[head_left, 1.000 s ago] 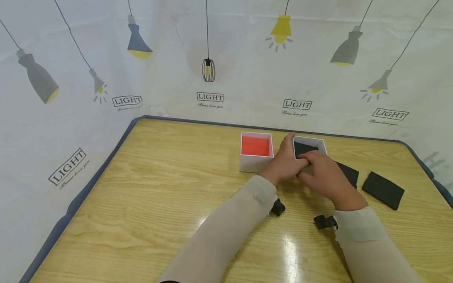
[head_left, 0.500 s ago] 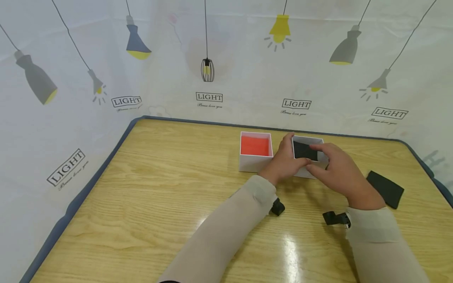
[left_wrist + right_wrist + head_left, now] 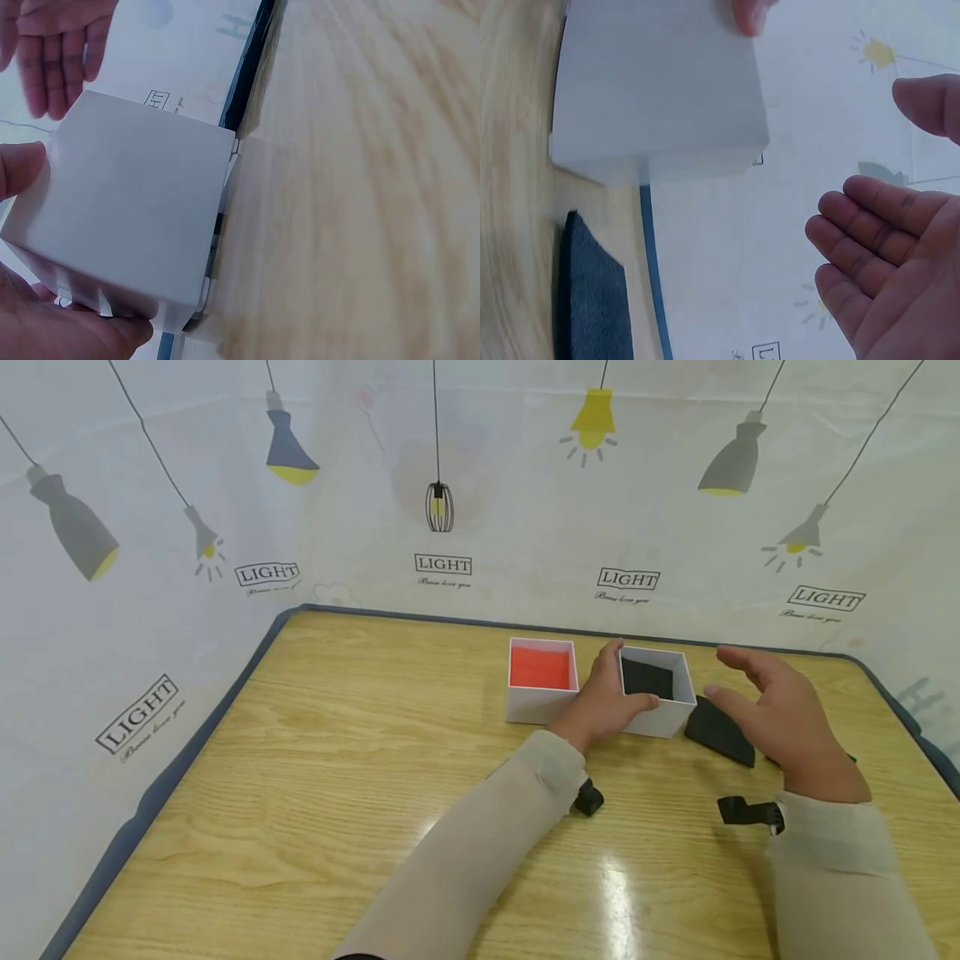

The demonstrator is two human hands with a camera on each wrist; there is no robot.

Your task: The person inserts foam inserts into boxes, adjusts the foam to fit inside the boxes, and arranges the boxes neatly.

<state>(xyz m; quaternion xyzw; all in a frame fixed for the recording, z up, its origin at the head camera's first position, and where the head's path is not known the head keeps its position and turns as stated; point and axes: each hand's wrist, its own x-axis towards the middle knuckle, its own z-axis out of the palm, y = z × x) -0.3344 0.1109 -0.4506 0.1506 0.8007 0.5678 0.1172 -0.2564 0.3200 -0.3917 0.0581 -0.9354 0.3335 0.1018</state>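
Observation:
A white open-topped box [image 3: 660, 720] stands near the table's back edge with a flat black piece [image 3: 648, 678] inside. My left hand [image 3: 596, 703] grips this box, thumb over the near rim and fingers along its left wall. To the right of the box my right hand [image 3: 787, 718] is raised with fingers spread and nothing in it. Below its fingertips lies a flat black piece [image 3: 718, 735], cloth-like in the right wrist view, beside the box [image 3: 660, 82]. Another black piece [image 3: 852, 759] is mostly hidden behind the right hand.
Left of my left hand stands a second white box [image 3: 532, 707] with a flat red piece [image 3: 540, 668] inside. A white sheet [image 3: 360, 485] printed with lamps rises behind the wooden table [image 3: 337, 760]. Small black devices, such as this one [image 3: 750, 811], sit at both wrists.
My right hand has moved from the box's opening out to the right, over the black pieces on the table. My left hand has kept its grip on the box.

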